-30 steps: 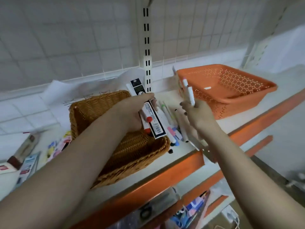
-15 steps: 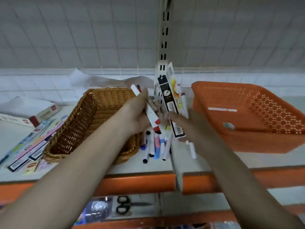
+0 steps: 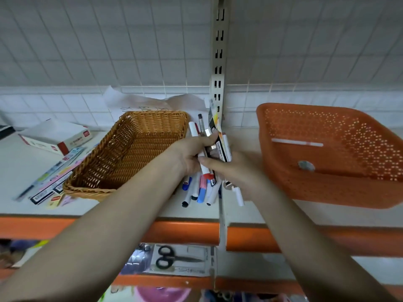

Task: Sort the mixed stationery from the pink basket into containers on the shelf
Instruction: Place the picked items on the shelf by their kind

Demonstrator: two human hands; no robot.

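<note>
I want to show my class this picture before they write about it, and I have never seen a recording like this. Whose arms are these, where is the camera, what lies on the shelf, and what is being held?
There is no machine here. A person wears a camera on the head, looking forward and down, so the two arms reaching in are their own.

The left hand and right hand meet in the middle and together grip a bundle of markers and a packaged pen.

On the white shelf stand an empty wicker basket on the left and an orange plastic basket on the right, holding one white pen. Loose markers lie between them, under the hands. Further left lie flat pen packets and a box. Packaged scissors sit on the shelf below.
</note>
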